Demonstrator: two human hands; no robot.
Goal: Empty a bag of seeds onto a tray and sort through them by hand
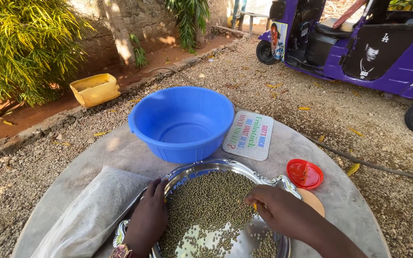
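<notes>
— Grain [211, 200], small and green-grey, fills most of a shiny metal tray [268, 179] with a scalloped rim; does either hand hold anything?

— The left hand [150, 217] lies on the tray's left rim, fingers curved loosely over the edge and touching the pile; it grips nothing that shows. The right hand [278, 210] rests on the grain at the right side, fingertips drawn together in a pinch at the heap. Whether anything sits between them cannot be told.

— And where the tray stands?

— On a round grey table [350, 200], at the near edge, right under the person. A bare, mirror-like patch of the tray shows toward the bottom, with scattered grains on it.

— What lies around it?

— A blue plastic basin [182, 122] just behind the tray. Beside the basin, to the right, a flat rectangular mat [248, 135] with coloured lettering. A red round lid [304, 173] sits right of the tray, and a tan disc [313, 200] peeks out near the right wrist. A translucent grey sack [92, 210] lies left of the tray, touching it. Beyond the table: gravel, a yellow container [94, 89] and a purple three-wheeler [383, 52].
</notes>
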